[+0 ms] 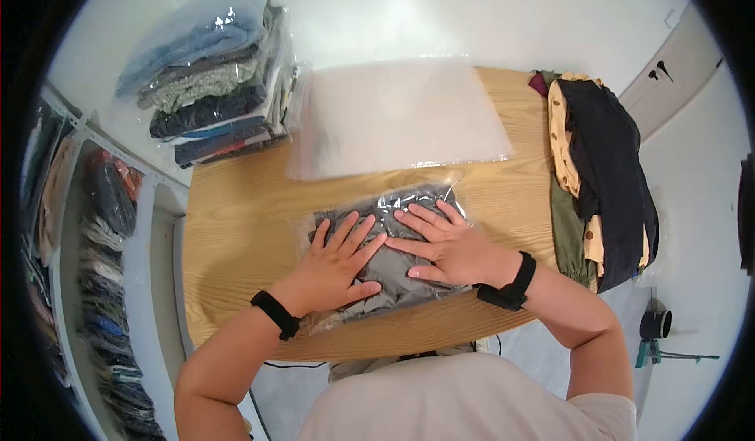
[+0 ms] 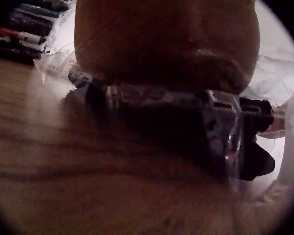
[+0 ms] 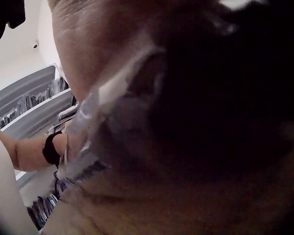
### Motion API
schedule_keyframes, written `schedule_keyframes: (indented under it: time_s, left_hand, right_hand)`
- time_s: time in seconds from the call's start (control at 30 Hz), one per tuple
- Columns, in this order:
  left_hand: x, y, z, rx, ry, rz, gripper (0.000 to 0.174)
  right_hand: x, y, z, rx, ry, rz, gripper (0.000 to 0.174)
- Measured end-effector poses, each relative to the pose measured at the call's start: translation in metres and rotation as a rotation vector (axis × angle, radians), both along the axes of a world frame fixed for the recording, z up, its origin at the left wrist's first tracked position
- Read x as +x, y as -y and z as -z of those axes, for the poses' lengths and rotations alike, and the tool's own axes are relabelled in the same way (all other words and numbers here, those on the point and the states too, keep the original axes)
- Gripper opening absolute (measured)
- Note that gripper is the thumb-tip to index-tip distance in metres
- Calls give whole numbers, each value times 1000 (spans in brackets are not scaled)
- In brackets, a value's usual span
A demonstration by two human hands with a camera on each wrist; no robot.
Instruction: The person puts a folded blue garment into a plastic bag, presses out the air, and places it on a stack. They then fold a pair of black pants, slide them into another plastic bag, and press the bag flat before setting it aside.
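Observation:
A folded dark grey garment in a clear plastic bag (image 1: 385,266) lies flat near the front edge of the wooden table. Fingers spread, my left hand (image 1: 334,264) rests on the left part of the bag. My right hand (image 1: 447,246) presses on its right part, also with spread fingers, and its index fingertip comes close to the left hand's fingers. Clear film sticks out past the garment at the left and bottom. In the left wrist view the bag's crinkled edge (image 2: 220,122) shows beneath the hand. The right wrist view is mostly dark, with crumpled film (image 3: 90,115) beside the palm.
Behind the bag lies a flat stack of clear plastic bags (image 1: 401,115). Bagged clothes (image 1: 212,87) are piled high at the back left. Loose garments, black (image 1: 605,174), tan and olive, hang over the right edge. Shelves (image 1: 138,284) of bagged clothes stand left.

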State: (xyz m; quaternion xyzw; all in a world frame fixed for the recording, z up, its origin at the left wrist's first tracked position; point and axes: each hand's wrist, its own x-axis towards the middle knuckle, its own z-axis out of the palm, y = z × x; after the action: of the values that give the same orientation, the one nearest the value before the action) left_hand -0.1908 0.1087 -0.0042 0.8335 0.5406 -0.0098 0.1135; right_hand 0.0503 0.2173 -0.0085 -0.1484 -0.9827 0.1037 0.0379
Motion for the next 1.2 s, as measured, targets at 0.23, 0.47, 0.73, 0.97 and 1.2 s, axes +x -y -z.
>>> schedule_keyframes:
  time_s: [0.23, 0.47, 0.73, 0.97, 1.2]
  left_hand:
    - [1, 2, 2, 30, 14, -10, 73]
    - [2, 8, 4, 170, 27, -3, 73]
    - [22, 47, -43, 331, -57, -31, 67]
    - [26, 100, -44, 91, 17, -196, 75]
    - [24, 104, 4, 199, 188, -339, 60]
  right_hand:
    - [1, 2, 5, 74, -59, 5, 53]
    - [2, 4, 11, 111, -83, 10, 52]
    - [5, 11, 11, 101, -46, 26, 54]
    - [4, 9, 5, 58, 26, 18, 56]
    - [25, 7, -18, -127, -292, 18, 56]
